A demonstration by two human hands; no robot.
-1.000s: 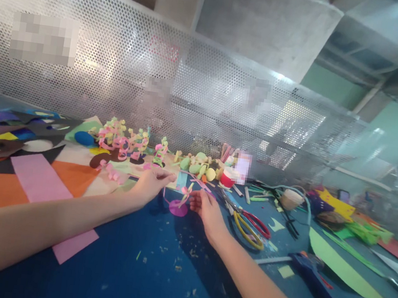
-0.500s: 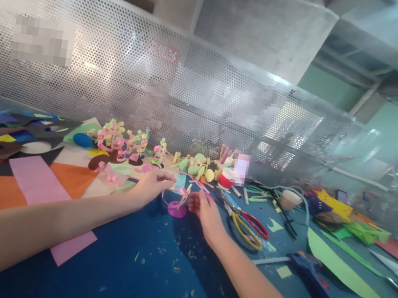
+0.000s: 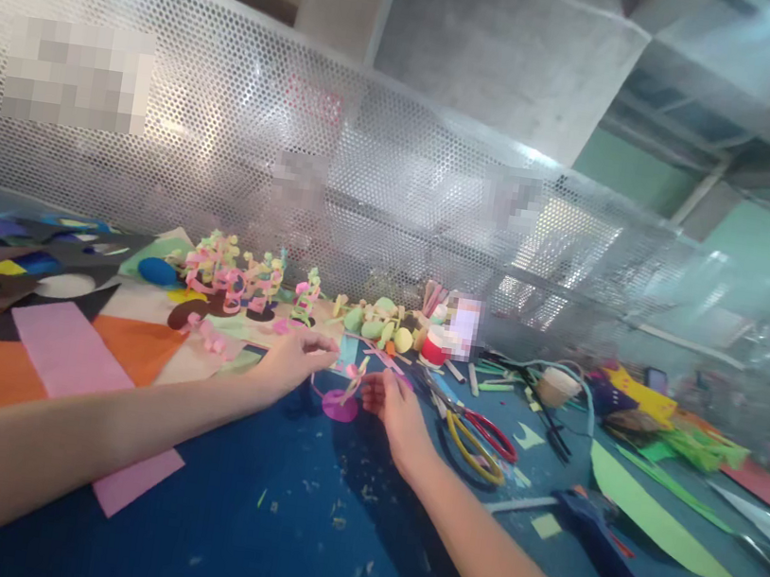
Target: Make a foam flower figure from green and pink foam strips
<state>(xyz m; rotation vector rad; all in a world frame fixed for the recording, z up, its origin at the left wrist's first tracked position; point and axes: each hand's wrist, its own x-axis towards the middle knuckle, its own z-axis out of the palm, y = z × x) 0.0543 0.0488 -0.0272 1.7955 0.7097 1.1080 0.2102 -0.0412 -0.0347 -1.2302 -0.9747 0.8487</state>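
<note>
A small paper figure stands on the blue table between my hands. It has a round purple base [image 3: 340, 405] and a curled pink and yellow paper strip [image 3: 355, 380] rising from it. My left hand [image 3: 293, 360] is on its left, thumb and fingers closed on a thin pink strip that hangs toward the base. Close on the other side, my right hand [image 3: 397, 410] has its fingers loosely bent and slightly apart. Its fingertips are beside the curled strip; whether they touch it is hard to see.
Finished-looking curled paper figures [image 3: 213, 264] stand at the back left, near coloured paper sheets [image 3: 72, 350]. Scissors with red and yellow handles [image 3: 478, 445], a blue glue gun [image 3: 612, 554], a paper cup [image 3: 557, 386] and green paper [image 3: 657, 518] lie to the right. A perforated metal screen [image 3: 235, 134] runs behind.
The view has shifted very slightly, moving the table things a little to the left. Both hands keep nearly the same pose around the paper figure.
</note>
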